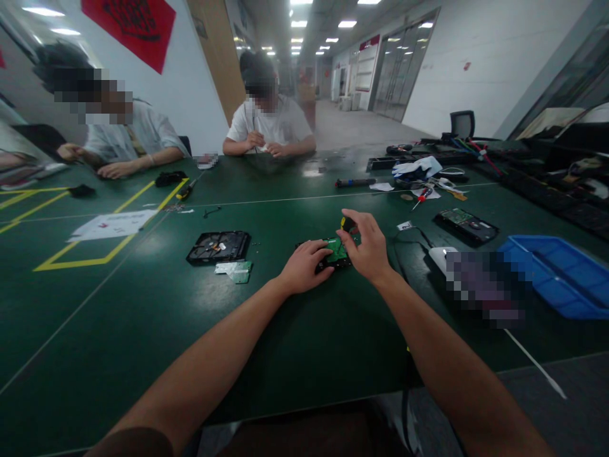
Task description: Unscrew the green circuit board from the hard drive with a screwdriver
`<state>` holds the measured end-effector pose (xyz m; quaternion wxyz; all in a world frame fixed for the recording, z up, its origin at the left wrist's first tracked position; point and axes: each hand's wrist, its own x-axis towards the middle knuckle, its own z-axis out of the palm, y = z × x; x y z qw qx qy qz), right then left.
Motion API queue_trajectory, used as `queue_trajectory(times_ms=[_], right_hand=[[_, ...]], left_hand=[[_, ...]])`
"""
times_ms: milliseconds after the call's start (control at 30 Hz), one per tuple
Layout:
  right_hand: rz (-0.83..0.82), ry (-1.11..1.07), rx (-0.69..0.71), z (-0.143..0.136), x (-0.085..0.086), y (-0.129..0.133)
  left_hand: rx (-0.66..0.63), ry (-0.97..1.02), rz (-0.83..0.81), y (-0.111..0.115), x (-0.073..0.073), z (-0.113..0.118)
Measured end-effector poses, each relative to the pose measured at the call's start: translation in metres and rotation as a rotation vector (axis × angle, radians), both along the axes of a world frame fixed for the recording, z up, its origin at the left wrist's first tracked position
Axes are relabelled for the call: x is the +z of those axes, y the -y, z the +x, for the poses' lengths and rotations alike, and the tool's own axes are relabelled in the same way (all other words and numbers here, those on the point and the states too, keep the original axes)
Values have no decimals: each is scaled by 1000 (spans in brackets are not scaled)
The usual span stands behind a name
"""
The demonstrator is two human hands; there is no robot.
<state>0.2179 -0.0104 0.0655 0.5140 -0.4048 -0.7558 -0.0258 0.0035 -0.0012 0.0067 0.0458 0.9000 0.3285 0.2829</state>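
In front of me on the green table lies a hard drive (338,252) with its green circuit board facing up. My left hand (304,266) steadies it, fingers over the board and thumb along the near side. Pinched upright in my right hand (370,249) is a small yellow and black screwdriver (347,223), above the drive's right part; its tip is hidden. To the left sits another hard drive (219,245), with a loose circuit board (236,271) just below it and tiny screws beside it.
A third hard drive (466,226), a blue tray (561,279) and a partly blurred white device (442,261) with a cable stand at the right. Farther back are a red screwdriver (422,198) and white gloves (417,169). Two people sit across the table.
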Motion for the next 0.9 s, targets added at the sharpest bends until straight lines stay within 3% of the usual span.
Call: queue_trajectory(times_ms=[400, 667, 900], right_hand=[[-24, -15, 2, 1, -3, 0], [-117, -92, 77, 1, -7, -3], [-42, -38, 46, 1, -4, -1]], left_hand=[[4, 1, -1, -2, -3, 0], [-3, 14, -25, -1, -1, 0], [5, 2, -2, -1, -2, 0]])
